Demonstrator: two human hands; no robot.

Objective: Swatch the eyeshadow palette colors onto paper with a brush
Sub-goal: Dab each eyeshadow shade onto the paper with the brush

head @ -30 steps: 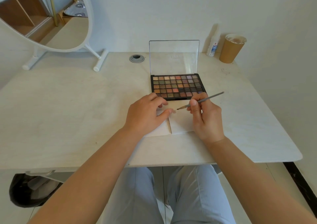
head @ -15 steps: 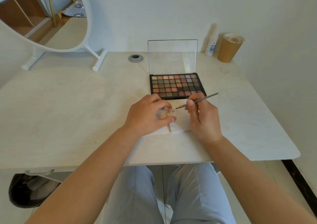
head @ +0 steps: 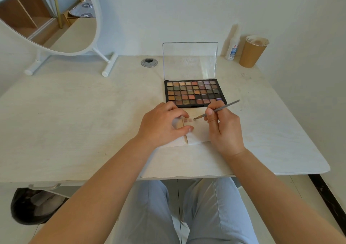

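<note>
Right hand [head: 223, 129] pinching brush [head: 217, 110] pencil-fashion, thumb and forefinger closed near the lower part of the handle; grip snug, nothing else in it. Brush tip down at the paper [head: 199, 133], just right of two faint pinkish swatches [head: 187, 120]. Whether bristles actually touch the sheet: cannot tell.

Left hand [head: 164, 126] resting on the paper's left part, fingers bent, fingertips pressing the sheet flat; holding nothing between them. Thin wooden stick [head: 184, 133] lying on the paper, partly under that hand.

Step in hand, as judged: laying the third swatch in the row. To do well: short, light strokes, same patch size as the two neighbours, small gap kept so colours stay separate. Left hand best kept pressing, clear of the wet-looking patches to avoid smudging. Likely worth wiping the bristles before the next colour.

Containers:
- Palette [head: 194, 93] open on the surface [head: 93, 112], touching or just beyond the paper's far edge; clear lid upright. Rows of small pans, tans, greens, pinks, darks, a purple at lower right. Wear in pans too small to tell.
- Brown paper cup [head: 252, 52] at far right corner; contents unclear, pale film or residue at the top.
- White bottle [head: 232, 45] just left of the cup, fill level hidden.
</note>
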